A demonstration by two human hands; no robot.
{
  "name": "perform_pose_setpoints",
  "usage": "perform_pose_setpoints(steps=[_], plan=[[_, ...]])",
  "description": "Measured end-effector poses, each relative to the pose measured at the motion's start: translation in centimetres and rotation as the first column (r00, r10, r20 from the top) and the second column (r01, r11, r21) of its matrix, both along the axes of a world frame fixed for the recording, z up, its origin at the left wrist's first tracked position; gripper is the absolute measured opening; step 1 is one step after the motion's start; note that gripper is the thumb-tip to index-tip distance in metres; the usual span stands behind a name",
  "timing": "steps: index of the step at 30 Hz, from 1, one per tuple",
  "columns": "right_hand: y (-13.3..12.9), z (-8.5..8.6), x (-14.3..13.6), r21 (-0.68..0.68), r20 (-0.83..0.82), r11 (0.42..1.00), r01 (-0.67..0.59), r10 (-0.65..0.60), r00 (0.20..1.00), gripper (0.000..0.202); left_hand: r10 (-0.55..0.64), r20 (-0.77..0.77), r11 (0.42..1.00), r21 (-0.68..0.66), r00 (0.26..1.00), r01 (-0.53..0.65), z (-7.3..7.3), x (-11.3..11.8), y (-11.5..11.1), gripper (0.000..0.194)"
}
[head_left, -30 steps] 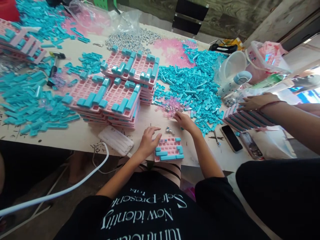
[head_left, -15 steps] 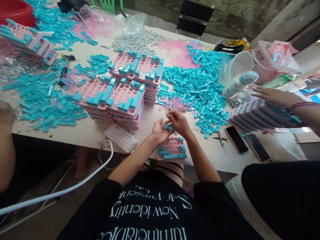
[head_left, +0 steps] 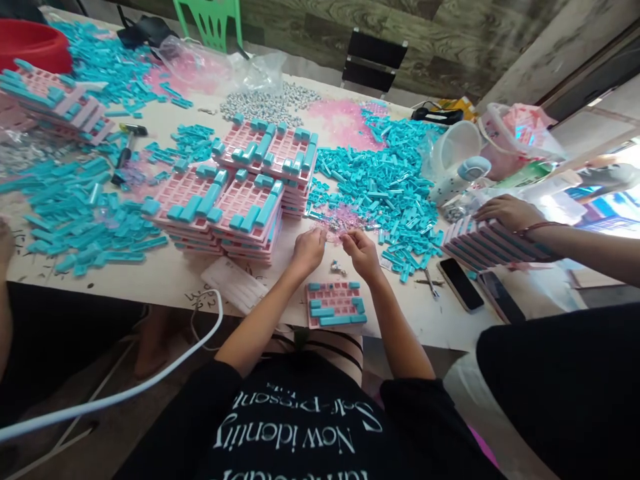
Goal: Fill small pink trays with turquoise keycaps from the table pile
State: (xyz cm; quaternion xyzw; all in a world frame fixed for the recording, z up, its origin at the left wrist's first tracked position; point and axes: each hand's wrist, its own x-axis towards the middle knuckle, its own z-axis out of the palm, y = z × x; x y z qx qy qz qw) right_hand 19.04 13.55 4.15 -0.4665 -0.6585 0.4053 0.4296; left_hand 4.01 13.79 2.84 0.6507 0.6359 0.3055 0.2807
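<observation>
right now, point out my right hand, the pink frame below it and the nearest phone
Right hand (head_left: 362,253), head view, its back
Pink frame (head_left: 344,302), head view, grid's middle
Nearest phone (head_left: 461,285), head view, dark screen

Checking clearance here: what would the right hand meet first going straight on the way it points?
The right hand would probably first meet the small heap of translucent pink pieces just ahead, though depth is hard to judge.
</observation>
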Motion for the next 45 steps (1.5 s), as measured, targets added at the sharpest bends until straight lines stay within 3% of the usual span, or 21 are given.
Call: perform_pose_setpoints(steps=[4, 11, 15, 18, 22, 25, 27, 28, 30, 33, 35, 37, 39, 41, 45], plan=[[-0.3, -0.3, 0.1, -0.037, -0.044, 0.999, -0.005, 0.004, 0.999, 0.037, -0.058, -0.159, 0.998, 0.001, 0.986, 0.059, 0.4, 0.6, 0.1, 0.046], [-0.7, -0.8, 0.0, -0.071, -0.068, 0.997, -0.039, 0.035, 0.997, 0.035, 0.074, -0.180, 0.996, -0.028, 0.981, -0.081, 1.1, 0.9, 0.0, 0.057], [-0.9, -1.0, -0.2, -0.094, -0.098, 0.993, -0.066, 0.057, 0.994, 0.032, -0.010, -0.193, 1.000, 0.022, 0.981, 0.014, 0.7, 0.8, 0.4, 0.051], [-1.0, -1.1, -0.3, -0.105, -0.100, 0.992, -0.071, 0.060, 0.993, 0.032, -0.053, -0.204, 0.987, 0.139, 0.977, 0.083, 0.0, 0.7, 0.8, 0.051], [-1.1, -1.3, -0.3, -0.103, -0.077, 0.993, -0.056, 0.048, 0.996, 0.032, -0.028, -0.030, 0.970, 0.242, 0.999, 0.034, -0.4, 0.6, 1.1, 0.052], [-1.3, -1.3, -0.2, -0.091, -0.041, 0.995, -0.050, 0.047, 0.998, 0.031, 0.054, 0.285, 0.992, 0.093, 0.957, -0.083, 0.1, 0.8, 1.0, 0.055], [-1.7, -0.8, -0.2, -0.071, 0.001, 0.997, -0.042, 0.042, 0.999, 0.030, 0.200, 0.563, 0.977, -0.178, 0.802, -0.119, 0.8, 1.1, 0.5, 0.058], [-1.9, -0.4, -0.3, -0.050, 0.032, 0.998, -0.038, 0.039, 0.999, 0.028, 0.290, 0.685, 0.942, -0.329, 0.669, -0.071, 1.1, 1.3, 0.1, 0.057], [-2.6, 0.7, -0.5, 0.029, 0.120, 0.999, -0.036, 0.033, 0.992, 0.023, 0.450, 0.816, 0.834, -0.529, 0.364, 0.155, 1.6, 1.7, -0.9, 0.056], [-3.4, 2.5, -1.2, 0.209, 0.345, 0.969, -0.132, 0.053, 0.937, 0.014, 0.536, 0.844, 0.743, -0.483, 0.021, 0.463, 2.1, 2.1, -2.8, 0.058], [-3.8, 3.2, -1.8, 0.294, 0.493, 0.932, -0.211, 0.041, 0.869, 0.012, 0.547, 0.826, 0.748, -0.411, -0.133, 0.521, 2.3, 2.1, -3.8, 0.058], [-3.9, 3.3, -2.2, 0.338, 0.564, 0.912, -0.232, 0.001, 0.826, 0.010, 0.571, 0.792, 0.757, -0.405, -0.217, 0.512, 2.4, 1.9, -4.5, 0.052], [-4.0, 3.1, -2.4, 0.356, 0.557, 0.913, -0.200, -0.036, 0.829, 0.009, 0.598, 0.768, 0.760, -0.454, -0.228, 0.466, 2.3, 1.5, -4.7, 0.043], [-3.9, 2.8, -2.2, 0.355, 0.532, 0.919, -0.171, -0.048, 0.845, 0.009, 0.614, 0.775, 0.753, -0.517, -0.151, 0.406, 2.0, 1.1, -4.7, 0.030], [-3.8, 2.6, -1.2, 0.348, 0.526, 0.926, -0.145, -0.064, 0.848, 0.012, 0.495, 0.841, 0.783, -0.540, 0.218, 0.309, 1.3, -0.1, -4.8, 0.022]])
